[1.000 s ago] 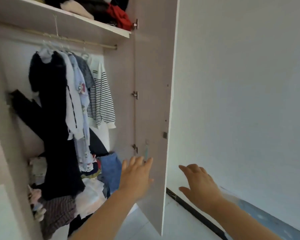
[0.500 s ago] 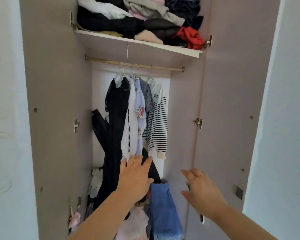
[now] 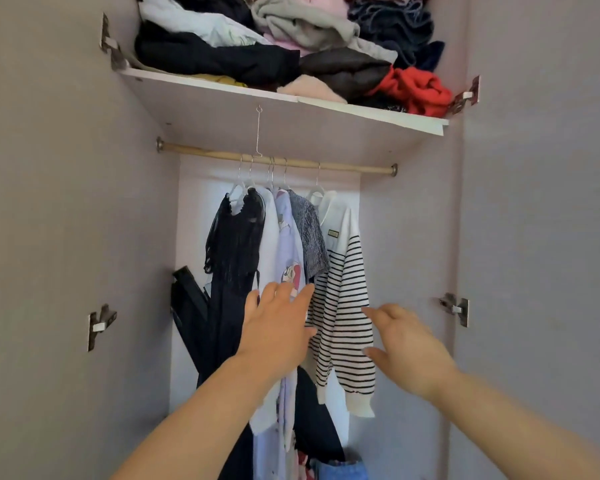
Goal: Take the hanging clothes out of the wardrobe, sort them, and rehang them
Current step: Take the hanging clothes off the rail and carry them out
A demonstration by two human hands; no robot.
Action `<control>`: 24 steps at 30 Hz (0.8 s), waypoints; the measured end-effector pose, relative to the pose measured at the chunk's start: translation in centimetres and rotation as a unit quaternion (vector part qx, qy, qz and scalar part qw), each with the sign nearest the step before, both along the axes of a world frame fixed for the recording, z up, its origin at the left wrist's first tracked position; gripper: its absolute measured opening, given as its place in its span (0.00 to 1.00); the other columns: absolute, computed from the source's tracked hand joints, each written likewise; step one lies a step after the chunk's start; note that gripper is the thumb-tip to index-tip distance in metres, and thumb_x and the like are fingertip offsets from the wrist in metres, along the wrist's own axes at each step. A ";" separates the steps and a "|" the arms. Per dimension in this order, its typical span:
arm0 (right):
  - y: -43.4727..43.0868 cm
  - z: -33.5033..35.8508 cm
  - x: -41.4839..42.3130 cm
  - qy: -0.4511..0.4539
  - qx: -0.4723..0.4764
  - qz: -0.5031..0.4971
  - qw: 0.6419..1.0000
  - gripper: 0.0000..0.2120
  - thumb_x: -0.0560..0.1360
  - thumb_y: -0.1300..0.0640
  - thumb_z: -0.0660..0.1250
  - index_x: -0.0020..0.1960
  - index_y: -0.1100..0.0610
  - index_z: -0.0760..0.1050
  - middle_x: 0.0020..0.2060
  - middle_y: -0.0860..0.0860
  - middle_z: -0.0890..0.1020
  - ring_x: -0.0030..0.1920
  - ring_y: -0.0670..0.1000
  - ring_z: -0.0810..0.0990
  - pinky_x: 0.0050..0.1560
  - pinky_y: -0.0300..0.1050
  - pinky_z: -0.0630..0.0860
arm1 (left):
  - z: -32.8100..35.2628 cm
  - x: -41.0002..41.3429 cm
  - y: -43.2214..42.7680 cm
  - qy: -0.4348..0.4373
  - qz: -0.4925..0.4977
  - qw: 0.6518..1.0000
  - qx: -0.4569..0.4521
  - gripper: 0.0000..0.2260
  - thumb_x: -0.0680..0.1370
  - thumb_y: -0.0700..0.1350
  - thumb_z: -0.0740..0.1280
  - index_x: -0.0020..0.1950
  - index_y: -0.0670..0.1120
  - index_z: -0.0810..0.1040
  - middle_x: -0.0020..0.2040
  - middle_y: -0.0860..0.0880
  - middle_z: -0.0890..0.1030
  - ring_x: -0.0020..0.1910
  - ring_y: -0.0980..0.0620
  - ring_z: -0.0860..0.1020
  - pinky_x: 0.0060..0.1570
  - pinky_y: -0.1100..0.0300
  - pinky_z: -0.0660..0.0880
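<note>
1. I face the open wardrobe [image 3: 406,237]. Its pale side panels rise to either side of my hands, and its lit white back wall [image 3: 194,202] is beyond my fingertips.
2. My left hand [image 3: 278,327] is raised with its fingers straight and slightly spread, gripping nothing. My right hand [image 3: 409,344] is beside it, fingers loosely extended and also empty.
3. The hanging clothes [image 3: 291,254] are straight ahead of and above both hands, on hangers on a wooden rail [image 3: 343,167] well above my fingertips.
4. From beyond my left hand towards my right hang a black dress [image 3: 232,258], a white garment [image 3: 269,237], a lilac printed shirt [image 3: 288,244], a grey top [image 3: 309,237] and a striped sweater [image 3: 343,289].
5. My left fingertips overlap the hems of the lilac shirt and grey top; I cannot tell whether they touch. My right hand is in front of the striped sweater's sleeve.
6. High above both hands a shelf [image 3: 371,112] carries a heap of folded and crumpled clothes [image 3: 257,46], with a red garment [image 3: 416,88] above my right hand.
7. A thin wire hook [image 3: 258,133] drops from the shelf's underside to the rail.
8. Metal hinges [image 3: 101,323] sit on the panels outward of each hand.
9. Something blue denim [image 3: 340,469] lies below, between my forearms.
</note>
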State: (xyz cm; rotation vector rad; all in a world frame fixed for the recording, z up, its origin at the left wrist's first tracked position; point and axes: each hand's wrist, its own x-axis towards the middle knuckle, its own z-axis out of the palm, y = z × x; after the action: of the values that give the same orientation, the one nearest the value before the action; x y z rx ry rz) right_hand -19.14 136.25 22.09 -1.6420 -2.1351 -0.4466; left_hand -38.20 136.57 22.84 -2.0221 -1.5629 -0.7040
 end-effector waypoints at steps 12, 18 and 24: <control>18.5 12.2 -0.7 -0.002 0.130 -0.030 0.991 0.28 0.77 0.51 0.63 0.74 0.53 0.59 0.66 0.54 0.67 0.67 0.57 0.65 0.64 0.50 0.66 | 10.1 1.3 18.1 0.000 -0.046 0.993 0.105 0.28 0.79 0.57 0.60 0.75 0.53 0.54 0.73 0.48 0.60 0.72 0.47 0.56 0.70 0.49 0.50; 28.5 17.6 -1.2 0.001 0.179 -0.008 0.984 0.27 0.76 0.51 0.64 0.72 0.55 0.61 0.65 0.56 0.68 0.66 0.58 0.66 0.64 0.50 0.66 | 13.7 2.2 26.0 0.007 -0.018 0.989 0.148 0.27 0.78 0.58 0.59 0.74 0.52 0.57 0.71 0.49 0.63 0.71 0.47 0.58 0.69 0.49 0.51; 36.9 21.7 -1.9 -0.016 0.200 -0.010 0.980 0.25 0.77 0.49 0.63 0.70 0.55 0.63 0.65 0.56 0.68 0.66 0.58 0.66 0.61 0.51 0.67 | 16.5 2.8 32.5 -0.003 0.016 0.985 0.171 0.24 0.79 0.57 0.55 0.75 0.54 0.57 0.72 0.51 0.63 0.71 0.48 0.59 0.68 0.50 0.53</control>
State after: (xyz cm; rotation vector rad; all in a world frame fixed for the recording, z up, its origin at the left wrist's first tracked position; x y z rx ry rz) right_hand -21.00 173.16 43.77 -1.4325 -1.8941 -0.8514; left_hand -35.38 169.05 39.33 -1.7388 -1.3660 -0.8996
